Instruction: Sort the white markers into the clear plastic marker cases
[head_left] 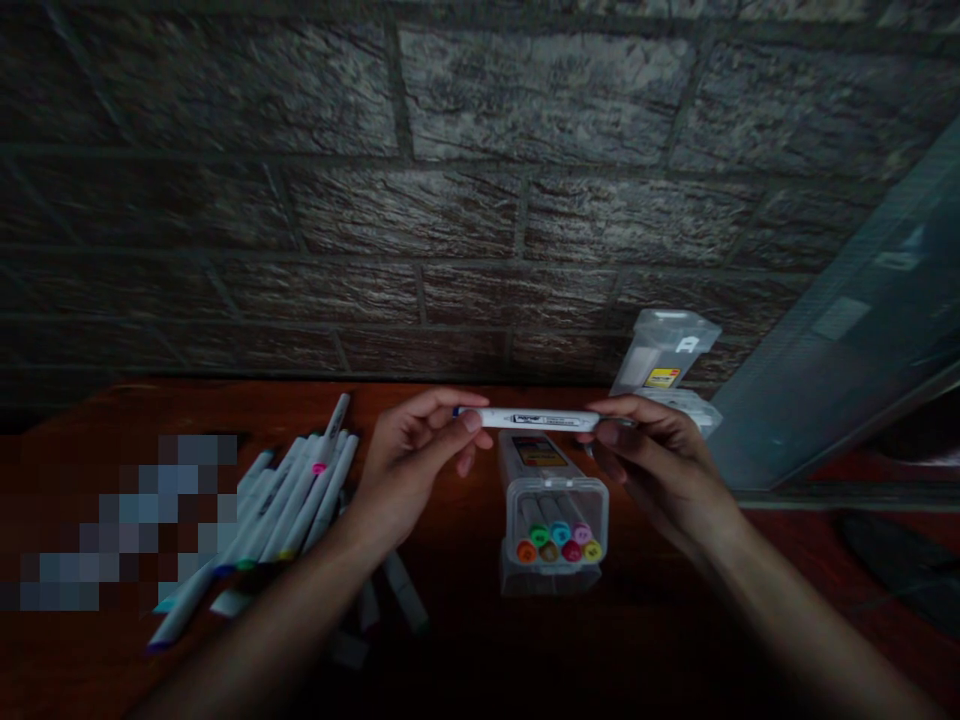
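Observation:
A white marker (551, 419) with black print on its barrel is held level between both hands. My left hand (420, 450) pinches its left end, where a dark blue tip shows. The right end is gripped by the thumb and fingers of my right hand (656, 450). Just below the marker, a clear plastic case (510, 490) lies on the table with its open end toward me. Several markers (559, 533) lie inside it, their coloured caps facing out. Left of my left hand, a pile of loose white markers (300, 490) is spread on the table.
Another clear case (664, 355) with a yellow label stands at the back right. The reddish wooden table (450, 640) meets a dark brick wall (465, 200). A grey panel (832, 310) slants up on the right. Part of the left side is pixelated.

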